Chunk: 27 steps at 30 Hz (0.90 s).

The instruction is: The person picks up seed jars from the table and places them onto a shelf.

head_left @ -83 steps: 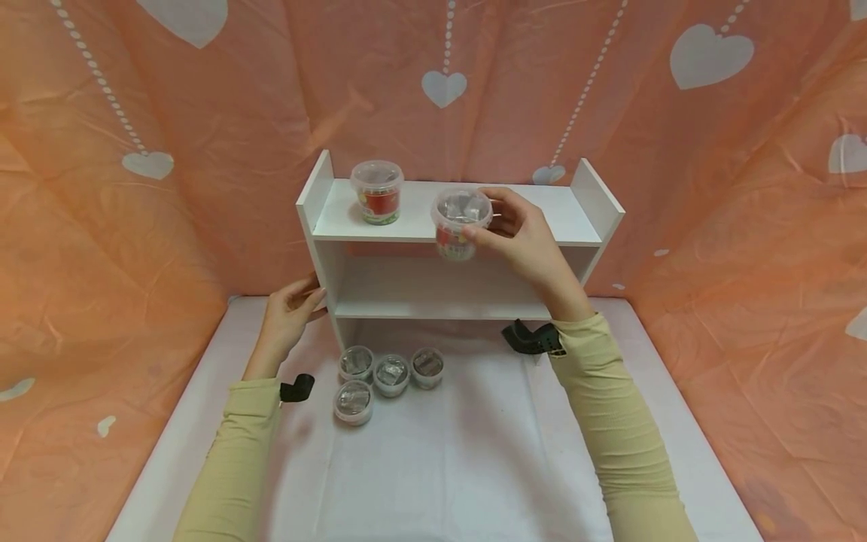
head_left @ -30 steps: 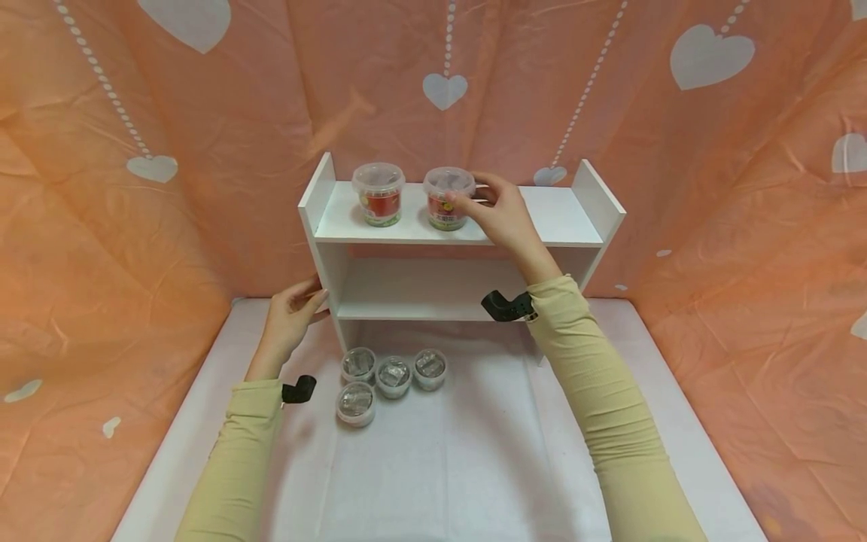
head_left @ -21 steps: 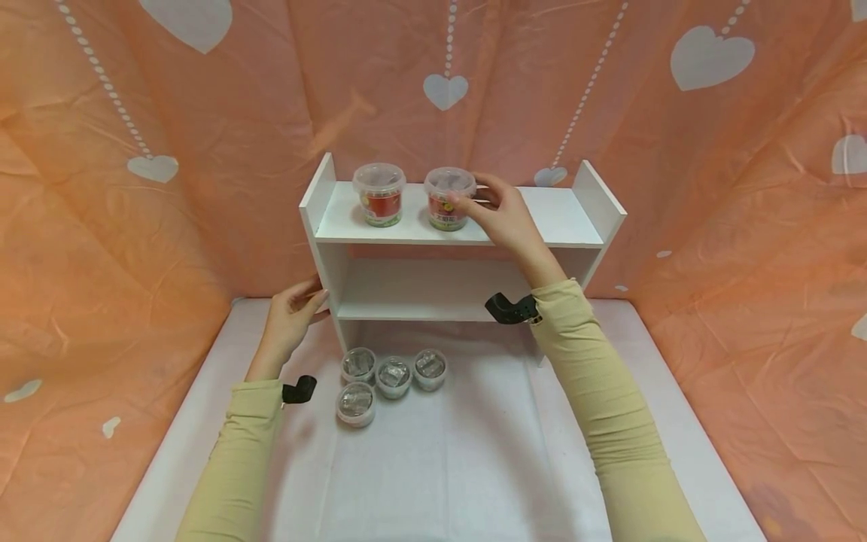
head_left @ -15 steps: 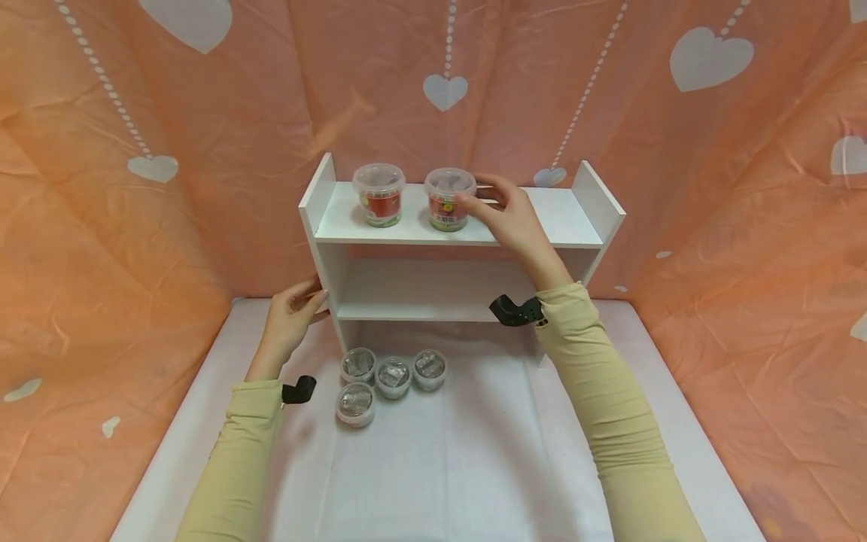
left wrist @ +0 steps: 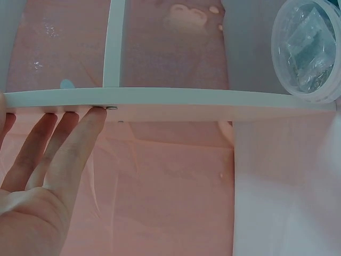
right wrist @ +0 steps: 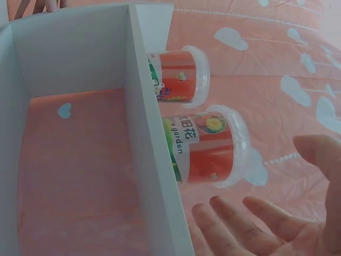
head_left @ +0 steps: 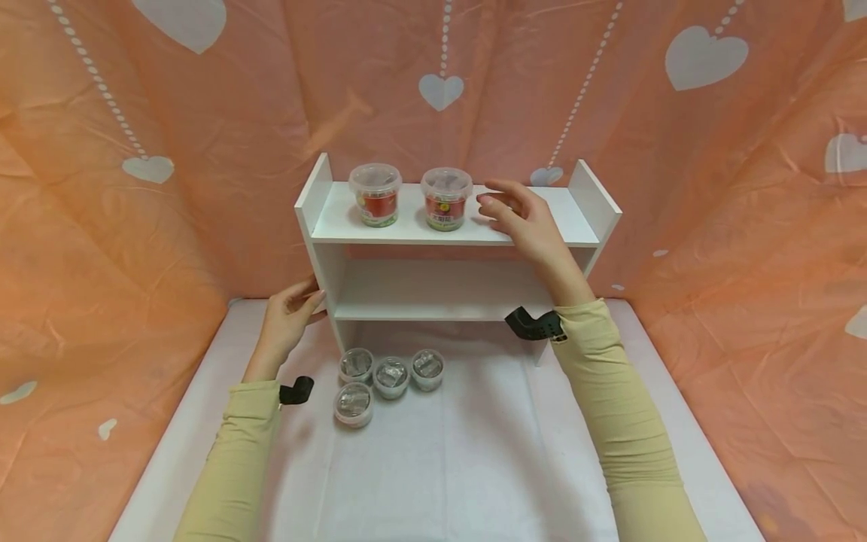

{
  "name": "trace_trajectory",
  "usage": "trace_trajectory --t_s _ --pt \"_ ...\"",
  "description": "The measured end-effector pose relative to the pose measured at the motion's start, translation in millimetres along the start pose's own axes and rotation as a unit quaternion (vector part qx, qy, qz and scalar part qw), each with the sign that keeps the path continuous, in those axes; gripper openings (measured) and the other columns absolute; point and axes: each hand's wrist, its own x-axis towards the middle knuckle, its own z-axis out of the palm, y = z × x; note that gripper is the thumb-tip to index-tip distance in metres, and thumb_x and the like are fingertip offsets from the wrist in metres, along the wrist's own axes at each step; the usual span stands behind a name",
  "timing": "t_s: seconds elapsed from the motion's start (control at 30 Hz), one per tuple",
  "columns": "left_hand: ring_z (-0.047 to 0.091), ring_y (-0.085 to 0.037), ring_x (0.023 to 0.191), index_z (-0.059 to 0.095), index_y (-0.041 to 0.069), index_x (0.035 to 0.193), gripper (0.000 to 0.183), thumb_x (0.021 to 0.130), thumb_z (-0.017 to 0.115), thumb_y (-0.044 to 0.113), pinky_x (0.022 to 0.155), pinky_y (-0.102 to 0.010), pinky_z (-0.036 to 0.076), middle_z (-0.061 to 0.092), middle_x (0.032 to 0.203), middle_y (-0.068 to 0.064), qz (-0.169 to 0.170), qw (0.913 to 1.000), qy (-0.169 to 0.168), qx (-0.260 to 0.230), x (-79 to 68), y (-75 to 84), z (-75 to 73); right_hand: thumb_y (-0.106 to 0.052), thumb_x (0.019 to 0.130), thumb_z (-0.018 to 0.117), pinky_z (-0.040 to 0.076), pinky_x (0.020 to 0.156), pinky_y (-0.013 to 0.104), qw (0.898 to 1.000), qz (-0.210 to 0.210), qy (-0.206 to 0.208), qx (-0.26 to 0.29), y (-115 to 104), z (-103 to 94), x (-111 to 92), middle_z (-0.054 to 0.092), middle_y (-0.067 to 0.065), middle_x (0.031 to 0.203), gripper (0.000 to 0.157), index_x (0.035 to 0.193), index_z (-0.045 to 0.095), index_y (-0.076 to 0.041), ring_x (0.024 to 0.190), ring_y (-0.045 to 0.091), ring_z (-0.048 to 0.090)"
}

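In the head view my right hand (head_left: 531, 222) hovers just right of a clear lidded plastic tub (head_left: 446, 200) with a red flower label, apart from it. Its fingers are spread and hold nothing; the right wrist view shows the palm beside the tub's lid (right wrist: 234, 144). The tub stands upright on the top board of a white shelf unit (head_left: 420, 290), right of a similar tub (head_left: 376, 196). My left hand (head_left: 286, 322) touches the unit's left side panel. In the left wrist view its straight fingers (left wrist: 69, 154) rest their tips against that panel (left wrist: 176, 97).
Several lidded tubs (head_left: 391, 376) with silvery packets inside cluster on the white tabletop (head_left: 474, 467) before the shelf's left half. The shelf's raised right end (head_left: 596, 199) stands beyond my right hand. An orange cloth with hearts (head_left: 379, 75) hangs behind.
My right hand set the tub on the top board, beside the other one, and let go. It has since drawn off to the right. My left hand has stayed at the side panel.
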Motion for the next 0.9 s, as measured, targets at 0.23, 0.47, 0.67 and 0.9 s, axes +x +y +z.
trace_trajectory --t_s 0.23,0.47,0.67,0.9 --pt "0.058 -0.014 0.108 0.045 -0.003 0.139 0.045 0.097 0.056 0.008 0.088 -0.044 0.051 0.048 0.136 -0.025 -0.001 1.0 0.0 0.005 -0.4 0.2 0.4 -0.014 0.098 0.054 0.046 0.1 0.047 0.999 -0.033 -0.017 0.026 1.8 -3.0 -13.9 0.055 0.026 0.125 0.042 0.136 0.047 0.004 0.112 0.032 0.058" --pt "0.057 -0.022 0.111 0.046 0.0 0.14 0.047 0.097 0.058 0.013 0.086 -0.038 0.053 0.048 0.137 -0.022 0.007 0.9999 -0.001 0.01 -0.3 -1.4 0.5 -0.015 0.098 0.053 0.046 0.101 0.043 0.996 -0.057 -0.019 0.064 5.5 -3.8 -29.4 0.056 0.026 0.123 0.04 0.133 0.049 0.003 0.11 0.033 0.059" --pt "0.059 -0.014 0.108 0.045 -0.002 0.14 0.048 0.097 0.058 0.015 0.084 -0.035 0.054 0.048 0.136 -0.024 0.011 0.9999 0.001 0.011 0.4 -3.9 -0.4 -0.018 0.098 0.053 0.047 0.099 0.045 0.995 -0.063 -0.028 0.07 11.4 -1.6 -42.0 0.058 0.022 0.123 0.041 0.134 0.05 0.0 0.11 0.032 0.058" --pt "0.058 -0.01 0.106 0.045 -0.003 0.14 0.05 0.097 0.059 0.018 0.084 -0.036 0.054 0.047 0.137 -0.025 0.012 0.9998 0.002 0.014 1.1 -6.1 -1.1 -0.011 0.097 0.051 0.046 0.099 0.048 0.991 -0.085 -0.059 0.087 22.8 3.1 -51.7 0.057 0.027 0.121 0.04 0.133 0.048 0.007 0.108 0.03 0.059"
